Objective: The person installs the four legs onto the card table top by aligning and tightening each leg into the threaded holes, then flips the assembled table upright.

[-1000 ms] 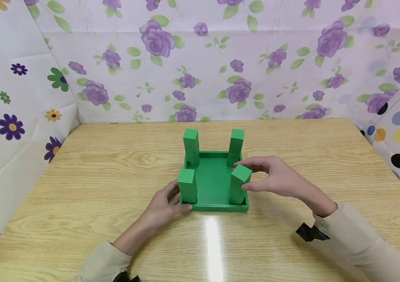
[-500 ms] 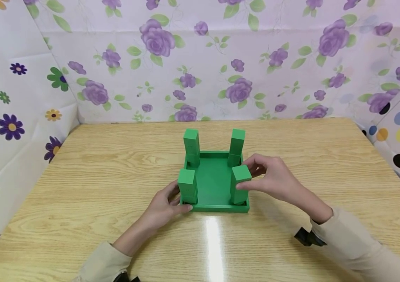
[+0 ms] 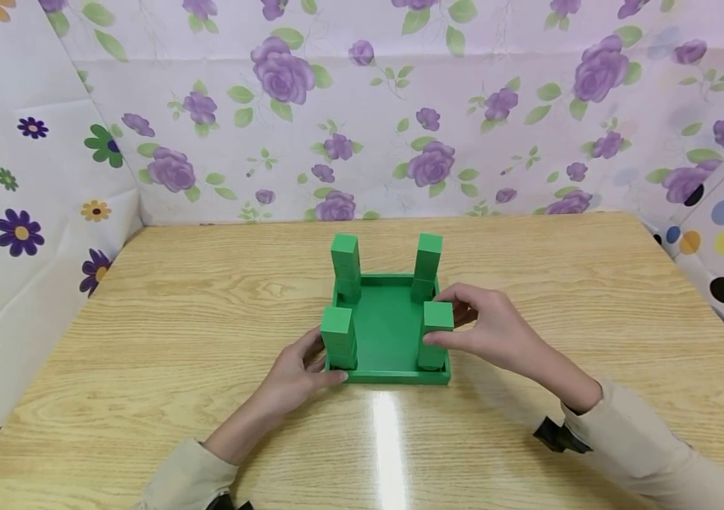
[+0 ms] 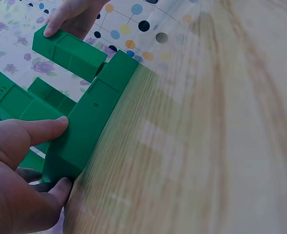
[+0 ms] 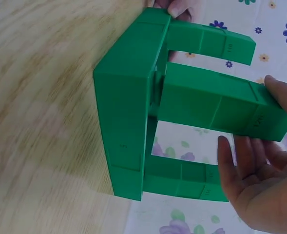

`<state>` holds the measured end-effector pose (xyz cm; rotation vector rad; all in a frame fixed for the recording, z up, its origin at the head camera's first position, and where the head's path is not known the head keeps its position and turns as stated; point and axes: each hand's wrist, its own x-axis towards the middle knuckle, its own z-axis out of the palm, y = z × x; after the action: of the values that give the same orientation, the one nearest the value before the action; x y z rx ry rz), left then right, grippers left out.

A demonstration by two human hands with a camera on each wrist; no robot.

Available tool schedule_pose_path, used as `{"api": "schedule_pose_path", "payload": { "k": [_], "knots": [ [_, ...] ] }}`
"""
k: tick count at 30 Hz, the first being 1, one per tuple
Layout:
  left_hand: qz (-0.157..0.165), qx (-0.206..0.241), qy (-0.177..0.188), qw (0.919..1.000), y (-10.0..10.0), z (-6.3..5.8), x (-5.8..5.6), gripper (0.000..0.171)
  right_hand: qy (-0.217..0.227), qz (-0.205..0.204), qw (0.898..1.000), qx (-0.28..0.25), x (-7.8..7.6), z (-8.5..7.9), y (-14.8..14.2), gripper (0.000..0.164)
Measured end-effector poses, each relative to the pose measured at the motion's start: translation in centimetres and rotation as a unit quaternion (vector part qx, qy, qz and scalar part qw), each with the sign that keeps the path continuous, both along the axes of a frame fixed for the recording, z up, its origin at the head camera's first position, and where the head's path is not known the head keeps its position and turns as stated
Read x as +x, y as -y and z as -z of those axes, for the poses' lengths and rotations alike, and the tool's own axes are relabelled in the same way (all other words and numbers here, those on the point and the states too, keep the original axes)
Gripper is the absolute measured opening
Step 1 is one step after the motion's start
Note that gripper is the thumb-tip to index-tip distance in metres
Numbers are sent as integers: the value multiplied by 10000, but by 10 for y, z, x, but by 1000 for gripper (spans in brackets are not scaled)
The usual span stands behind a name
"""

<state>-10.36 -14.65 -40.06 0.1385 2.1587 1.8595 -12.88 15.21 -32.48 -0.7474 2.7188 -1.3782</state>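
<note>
A shallow green tray [image 3: 387, 326] lies on the table with a square green post at each corner. At its near right corner, my right hand [image 3: 499, 331] pinches the upper part of a post [image 3: 438, 316] between thumb and fingers. In the right wrist view this post [image 5: 214, 100] stands nearly upright, its bottom end partly hidden by the tray wall. My left hand [image 3: 290, 379] holds the tray's near left corner, thumb on the front wall and fingers round the side. Beside it stands the near left post [image 3: 338, 336].
Two more posts, the far left post [image 3: 346, 265] and the far right post [image 3: 428, 263], rise from the back corners. The wooden table [image 3: 209, 304] extends around the tray. Flowered sheets [image 3: 362, 120] hang behind it and at the sides.
The near right post has turned and straightened from a slight tilt to line up with its corner. My right thumb has moved left across its front face. My left hand stays put.
</note>
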Motion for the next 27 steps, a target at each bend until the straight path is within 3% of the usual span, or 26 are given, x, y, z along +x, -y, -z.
{"api": "schedule_pose_path", "payload": {
  "k": [4, 9, 14, 19, 24, 27],
  "knots": [
    [25, 44, -2, 10000, 0, 1, 0, 78, 103, -312, 9994, 97, -2, -2, -5, 53],
    [47, 104, -15, 9999, 0, 1, 0, 79, 632, -1052, 9923, -160, -9, -5, -17, 59],
    [39, 94, -16, 9999, 1, 1, 0, 78, 1145, -1883, 9744, -452, -19, -5, -26, 60],
    [24, 78, -1, 10000, 1, 1, 0, 78, 1386, -2496, 9540, -918, -27, -2, -28, 61],
    [20, 80, -29, 10000, 1, 1, 0, 79, 1526, -2979, 9339, -1255, -33, -2, -29, 58],
    [31, 83, -34, 10000, 1, 1, 0, 79, 1474, -3096, 9306, -1283, -34, -2, -29, 53]
  ]
}}
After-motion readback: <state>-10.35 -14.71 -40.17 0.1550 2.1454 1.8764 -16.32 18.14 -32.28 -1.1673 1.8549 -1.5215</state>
